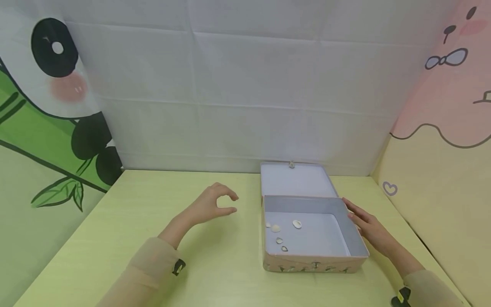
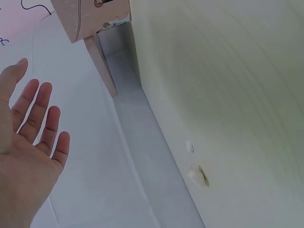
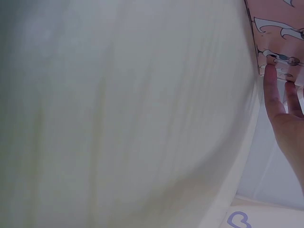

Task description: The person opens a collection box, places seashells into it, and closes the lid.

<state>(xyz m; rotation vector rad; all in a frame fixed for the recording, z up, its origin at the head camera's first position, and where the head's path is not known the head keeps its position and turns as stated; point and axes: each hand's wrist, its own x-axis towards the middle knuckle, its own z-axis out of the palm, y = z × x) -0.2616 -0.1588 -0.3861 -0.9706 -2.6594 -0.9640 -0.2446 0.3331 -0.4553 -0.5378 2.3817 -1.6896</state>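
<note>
An open case (image 1: 316, 263) with a pale pink outside and a light blue inside stands on the table, its lid (image 1: 297, 181) folded back. Inside lie several small shells (image 1: 297, 224), mostly toward the left. My left hand (image 1: 209, 204) is held above the table to the left of the case, fingers bent and thumb apart, with nothing between them. In the left wrist view two whitish shells (image 2: 198, 175) lie on the tabletop; I cannot make them out in the head view. My right hand (image 1: 372, 230) rests its fingers against the case's right side.
The pale yellow table (image 1: 153, 200) meets a white creased cloth (image 1: 245, 85) at the back. Side panels with cartoon drawings stand at left and right. A metal clasp (image 1: 316, 265) sits on the case's front.
</note>
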